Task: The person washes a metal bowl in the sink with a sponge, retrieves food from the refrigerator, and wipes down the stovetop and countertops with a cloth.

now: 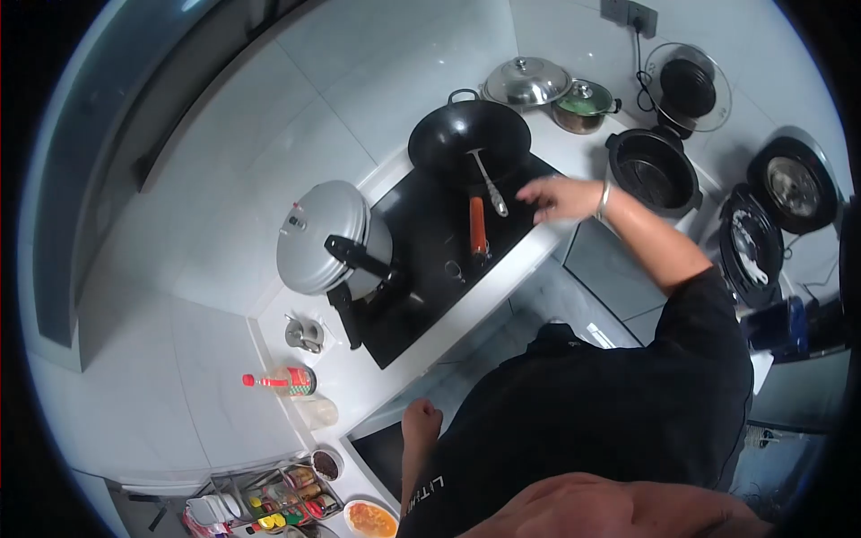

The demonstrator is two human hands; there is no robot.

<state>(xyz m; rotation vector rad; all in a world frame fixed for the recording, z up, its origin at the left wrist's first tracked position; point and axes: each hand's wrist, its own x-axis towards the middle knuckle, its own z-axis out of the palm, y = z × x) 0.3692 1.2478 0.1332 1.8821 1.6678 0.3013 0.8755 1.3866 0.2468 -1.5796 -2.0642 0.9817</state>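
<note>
Here, the wok (pixel 439 134) holds a metal utensil (pixel 490 186).

one wok (pixel 457 134), one pressure cooker (pixel 325 238), one utensil (pixel 491 186)

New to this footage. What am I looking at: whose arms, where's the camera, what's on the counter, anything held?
No machine here: just a person working with two bare hands. There's one picture, from a camera on the person's head, so you look down past their own dark shirt. The round, bent look suggests a wide lens.

The white counter carries a black cooktop. On that sit a wok with a metal utensil in it and a big silver pot.

The right hand reaches out near the utensil's handle, fingers extended, seemingly not gripping anything. The left hand hangs low, apparently curled; I see nothing in it.
</note>
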